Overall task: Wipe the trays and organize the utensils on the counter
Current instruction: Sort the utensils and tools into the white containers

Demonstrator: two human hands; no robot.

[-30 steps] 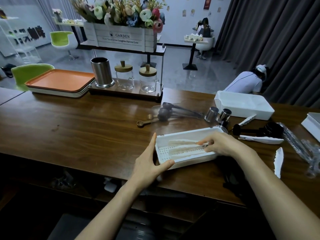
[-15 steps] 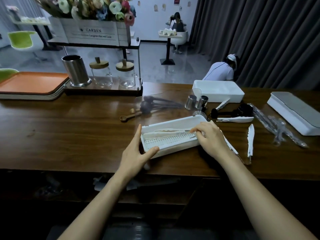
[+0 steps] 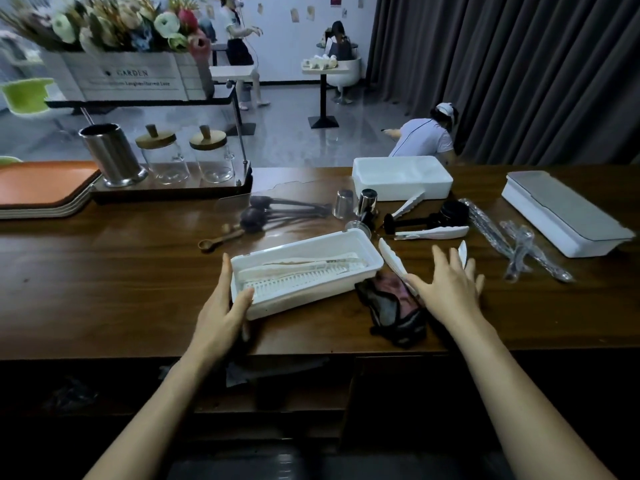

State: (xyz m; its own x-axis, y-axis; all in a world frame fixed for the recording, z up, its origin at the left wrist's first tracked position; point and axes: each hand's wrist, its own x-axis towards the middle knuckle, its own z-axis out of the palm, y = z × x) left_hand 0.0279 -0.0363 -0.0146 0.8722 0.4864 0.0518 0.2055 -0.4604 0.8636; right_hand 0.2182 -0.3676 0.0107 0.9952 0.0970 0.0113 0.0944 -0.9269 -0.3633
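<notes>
A white slotted utensil tray (image 3: pixel 313 294) lies on the wooden counter (image 3: pixel 104 271) with white tongs (image 3: pixel 304 266) inside it. My left hand (image 3: pixel 221 306) holds the tray's left end, thumb on the front wall. My right hand (image 3: pixel 446 285) hovers to the tray's right with fingers spread and holds nothing. It is over two loose white tongs, one (image 3: pixel 391 259) beside the tray and another (image 3: pixel 462 251) past my fingers. A dark crumpled cloth (image 3: pixel 391 306) lies by the tray's right corner.
Dark spoons (image 3: pixel 277 211), a wooden spoon (image 3: pixel 218 240), steel cups (image 3: pixel 356 204), black scoops (image 3: pixel 429 220), more white tongs (image 3: pixel 433 233) and clear plastic utensils (image 3: pixel 516 244) are scattered behind. A white bin (image 3: pixel 401 181), a lidded white box (image 3: pixel 561 216) and stacked orange trays (image 3: pixel 45 188) stand on the counter.
My right hand left the tray's inside, moved right and opened out over the loose tongs. The dark cloth has come into sight. My left hand stays on the tray's end.
</notes>
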